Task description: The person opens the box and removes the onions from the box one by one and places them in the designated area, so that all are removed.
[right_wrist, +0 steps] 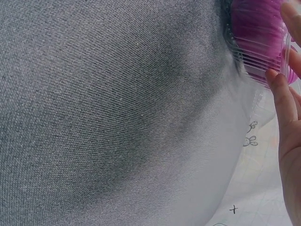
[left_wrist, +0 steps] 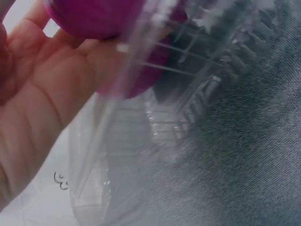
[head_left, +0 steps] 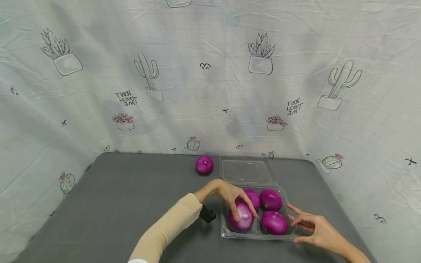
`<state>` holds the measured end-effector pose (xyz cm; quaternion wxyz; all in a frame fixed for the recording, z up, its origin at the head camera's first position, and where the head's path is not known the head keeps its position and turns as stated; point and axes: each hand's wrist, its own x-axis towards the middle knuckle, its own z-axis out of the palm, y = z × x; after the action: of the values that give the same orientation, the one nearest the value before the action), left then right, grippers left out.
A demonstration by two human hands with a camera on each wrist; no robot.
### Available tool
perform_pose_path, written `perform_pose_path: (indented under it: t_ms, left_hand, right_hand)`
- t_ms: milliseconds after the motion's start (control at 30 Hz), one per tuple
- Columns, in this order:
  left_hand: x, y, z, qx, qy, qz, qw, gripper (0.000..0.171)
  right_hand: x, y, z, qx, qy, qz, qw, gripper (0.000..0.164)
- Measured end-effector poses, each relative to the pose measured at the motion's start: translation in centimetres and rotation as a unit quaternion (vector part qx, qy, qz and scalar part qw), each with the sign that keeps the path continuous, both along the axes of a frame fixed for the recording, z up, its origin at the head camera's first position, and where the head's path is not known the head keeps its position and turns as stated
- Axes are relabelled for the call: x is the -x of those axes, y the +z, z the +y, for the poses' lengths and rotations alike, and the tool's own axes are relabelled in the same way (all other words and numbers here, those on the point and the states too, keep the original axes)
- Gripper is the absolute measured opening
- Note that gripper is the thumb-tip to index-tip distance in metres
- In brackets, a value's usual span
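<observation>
My left hand (head_left: 234,195) reaches over a clear plastic clamshell container (head_left: 251,236) and grips a red onion (head_left: 244,218) in its front left part, thumb and fingers spread around it. Three more red onions sit inside: one at the back left (head_left: 252,199), partly hidden by the hand, one at the back right (head_left: 271,199) and one at the front right (head_left: 274,223). The left wrist view shows the gripped onion (left_wrist: 89,16) against the fingers. With fingers nearly straight, my right hand (head_left: 314,230) touches the container's right side; its fingertips rest on the ribbed wall (right_wrist: 256,61).
Another red onion (head_left: 204,165) lies on the grey table (head_left: 131,193) near its back edge. The container's clear lid (head_left: 246,171) lies folded open behind it. A black object (head_left: 207,214) shows beside the left wrist. A printed cloth (head_left: 204,87) hangs around the table.
</observation>
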<state>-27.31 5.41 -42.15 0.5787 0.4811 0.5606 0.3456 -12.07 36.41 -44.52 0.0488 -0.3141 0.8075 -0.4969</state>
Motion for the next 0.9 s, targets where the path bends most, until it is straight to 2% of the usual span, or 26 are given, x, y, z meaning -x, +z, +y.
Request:
perform_pose_path:
  t_ms: [167, 367, 467, 567, 800, 900]
  left_hand:
    - [0.2, 0.5, -0.6, -0.049, 0.034, -0.002, 0.9982, 0.045]
    - [0.1, 0.7, -1.3, -0.080, 0.117, 0.030, 0.9894, 0.042]
    - [-0.1, 0.7, -1.4, -0.098, 0.146, 0.029, 0.9840, 0.049]
    - [-0.3, 0.7, -1.5, -0.114, 0.155, 0.036, 0.9807, 0.054]
    - [-1.2, 1.3, -2.1, -0.150, 0.154, 0.128, 0.9681, 0.052]
    - [-1.7, 1.6, -2.4, -0.164, 0.169, 0.136, 0.9623, 0.049]
  right_hand:
    - [-0.1, 0.1, 0.1, 0.002, 0.002, -0.010, 1.000, 0.031]
    - [-0.3, 0.0, 0.3, 0.005, 0.001, -0.011, 1.000, 0.031]
    - [-0.5, 0.1, 0.4, -0.003, -0.005, -0.011, 1.000, 0.032]
    - [-0.6, 0.2, 0.5, -0.014, -0.014, -0.005, 1.000, 0.032]
    - [-0.6, 0.4, 0.5, -0.024, -0.020, 0.008, 0.999, 0.032]
    - [-0.7, 0.3, 0.5, -0.025, -0.020, 0.011, 0.999, 0.032]
